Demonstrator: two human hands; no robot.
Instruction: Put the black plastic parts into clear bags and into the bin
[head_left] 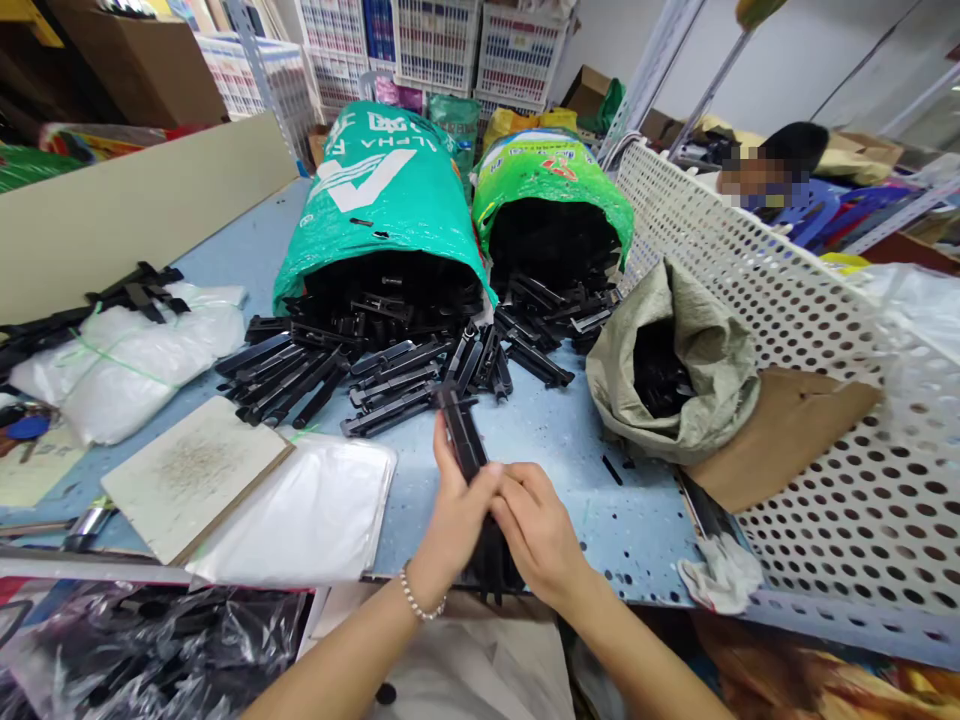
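Both hands meet at the table's near edge around a stack of long black plastic strips [463, 437] that points away from me. My left hand [453, 525], with a bead bracelet at the wrist, wraps the stack from the left. On the other side my right hand [534, 528] closes its fingers over the same stack. Beyond them a pile of loose black strips [390, 375] spills from a teal sack [379, 195] lying on its side. A green sack [551, 175] beside it also holds black strips.
A grey-green sack [679, 365] of black parts sits at the right against a white perforated panel [795, 330]. Clear plastic bags [307, 515], a board [193, 470] and a white bundle [124, 360] lie at the left. Another person's head shows behind the panel.
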